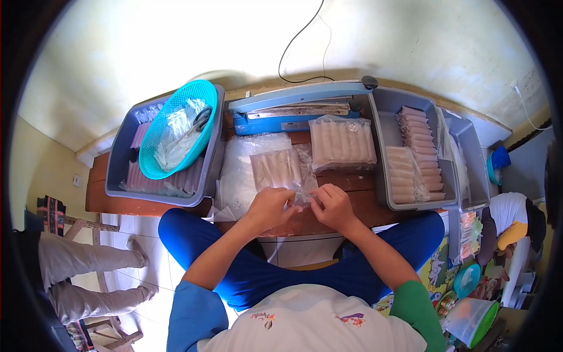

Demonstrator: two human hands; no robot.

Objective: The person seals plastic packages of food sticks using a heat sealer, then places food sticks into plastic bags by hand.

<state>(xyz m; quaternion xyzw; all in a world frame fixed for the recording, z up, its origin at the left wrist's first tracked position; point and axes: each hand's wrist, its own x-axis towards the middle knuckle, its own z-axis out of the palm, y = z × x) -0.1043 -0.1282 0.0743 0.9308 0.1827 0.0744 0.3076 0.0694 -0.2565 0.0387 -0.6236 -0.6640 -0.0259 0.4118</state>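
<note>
My left hand [273,207] and my right hand [332,205] meet at the front of the low wooden table, fingers closed on the edge of a clear plastic bag [275,168]. Pale pinkish sticks lie side by side inside this bag. Behind my right hand rests a fuller clear pack [342,142] of similar sticks. Flat clear plastic bags [232,170] lie beside and under the bag at my hands. At the back stands a blue heat sealer [293,111] with its long arm over the base.
A grey tub [214,146] on the left bears a turquoise basket [205,141] with plastic and scissors [202,119]. On the right, another grey tub [384,111] holds rows of wrapped sticks [417,135]. Other people sit at the left and far right.
</note>
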